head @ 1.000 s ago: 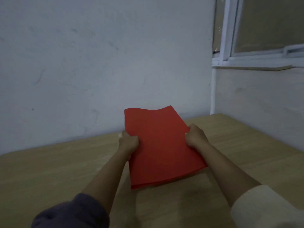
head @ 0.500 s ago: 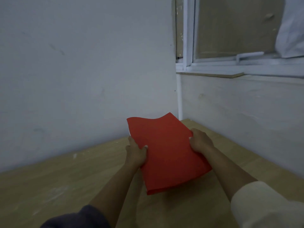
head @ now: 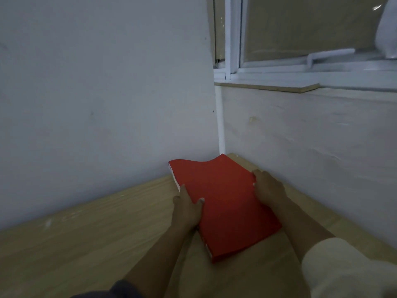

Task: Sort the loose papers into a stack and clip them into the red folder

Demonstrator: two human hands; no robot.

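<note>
The red folder (head: 223, 203) is closed and held over the wooden table (head: 86, 244), tilted with its far end raised toward the room corner. A thin white edge of papers (head: 174, 176) shows along its left side. My left hand (head: 187, 209) grips the folder's left edge, thumb on the cover. On the opposite edge, farther up, my right hand (head: 267, 188) holds it with fingers curled over the rim.
The table sits in a corner, with a white wall (head: 96, 93) behind and another at the right. A window (head: 300, 39) with a white frame and a thin wooden board (head: 268, 86) on its sill is above the right wall.
The folder has moved right and forward toward the corner, carried by both hands. My view has turned right, so the window fills more of the frame.
</note>
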